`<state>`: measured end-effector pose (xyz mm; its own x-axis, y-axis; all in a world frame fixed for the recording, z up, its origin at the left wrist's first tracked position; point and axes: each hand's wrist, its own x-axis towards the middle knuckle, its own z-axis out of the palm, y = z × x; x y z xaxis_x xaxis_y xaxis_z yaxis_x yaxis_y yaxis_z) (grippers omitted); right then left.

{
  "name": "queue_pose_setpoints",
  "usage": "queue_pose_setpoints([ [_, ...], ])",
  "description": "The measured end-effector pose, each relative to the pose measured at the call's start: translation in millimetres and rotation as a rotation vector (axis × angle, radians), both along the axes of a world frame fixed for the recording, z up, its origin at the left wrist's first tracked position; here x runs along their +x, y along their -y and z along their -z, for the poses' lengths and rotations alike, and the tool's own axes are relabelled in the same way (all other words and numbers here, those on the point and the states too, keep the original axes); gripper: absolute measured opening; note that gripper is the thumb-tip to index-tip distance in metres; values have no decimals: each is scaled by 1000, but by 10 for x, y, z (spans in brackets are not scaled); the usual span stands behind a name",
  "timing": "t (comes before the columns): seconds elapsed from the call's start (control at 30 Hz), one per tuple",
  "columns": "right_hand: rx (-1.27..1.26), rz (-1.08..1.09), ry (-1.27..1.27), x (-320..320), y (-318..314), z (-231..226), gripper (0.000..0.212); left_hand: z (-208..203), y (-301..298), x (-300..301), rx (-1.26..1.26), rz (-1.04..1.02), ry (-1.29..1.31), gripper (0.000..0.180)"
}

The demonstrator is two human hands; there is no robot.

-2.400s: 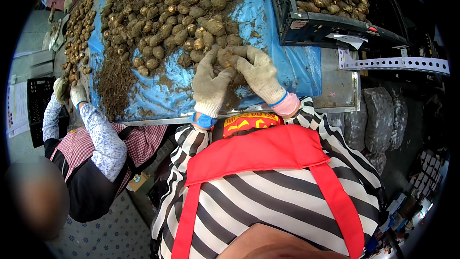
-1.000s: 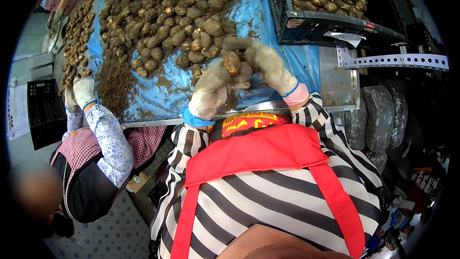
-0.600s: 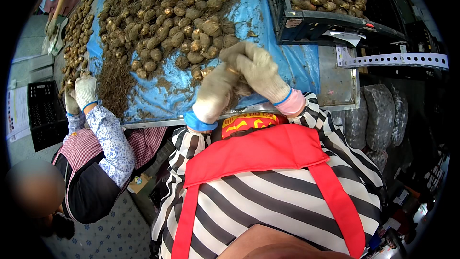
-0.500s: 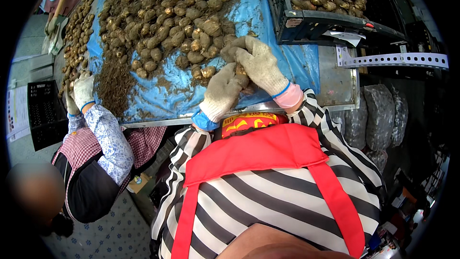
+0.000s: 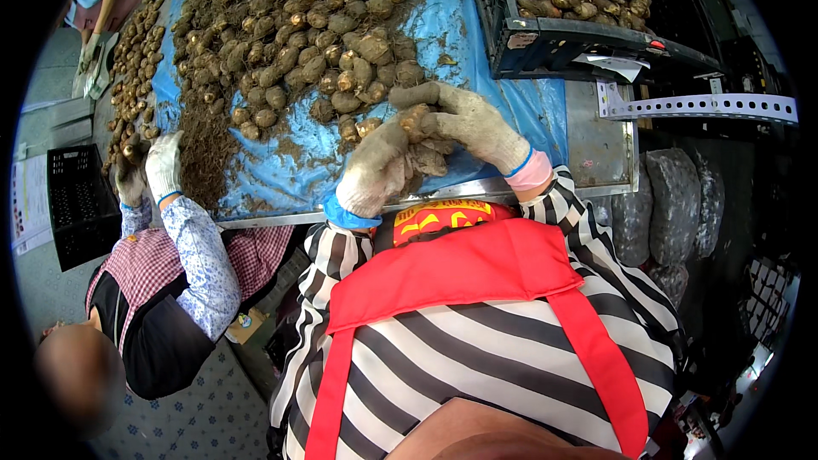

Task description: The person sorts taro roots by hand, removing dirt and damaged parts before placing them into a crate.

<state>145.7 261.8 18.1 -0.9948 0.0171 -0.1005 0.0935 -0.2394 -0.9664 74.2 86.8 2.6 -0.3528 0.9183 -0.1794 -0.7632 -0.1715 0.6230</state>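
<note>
We work at the near edge of the worktop (image 5: 596, 145), where the blue sheet (image 5: 477, 51) keeps the soil off the metal. Our left hand (image 5: 373, 172) and right hand (image 5: 467, 119), both in dirty gloves, close together around 1 brown tuber (image 5: 414, 121); more tubers sit under them, so we cannot tell how tight the grip is. The heap of tubers (image 5: 298, 25) lies just beyond, within reach. The dark crate (image 5: 588, 8) at the right holds more tubers. A co-worker's gloved hand (image 5: 164, 166) rests by loose soil (image 5: 200, 145) at the left.
</note>
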Motion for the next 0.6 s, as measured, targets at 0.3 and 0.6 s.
queue_pose_setpoints([
  [0.3,510,193,-109,-78,149,-98,26,-216,-25,162,-269,-155,-422,41],
  [0.6,229,248,-141,-128,-56,684,39,-341,-94,99,-161,-12,-29,45],
])
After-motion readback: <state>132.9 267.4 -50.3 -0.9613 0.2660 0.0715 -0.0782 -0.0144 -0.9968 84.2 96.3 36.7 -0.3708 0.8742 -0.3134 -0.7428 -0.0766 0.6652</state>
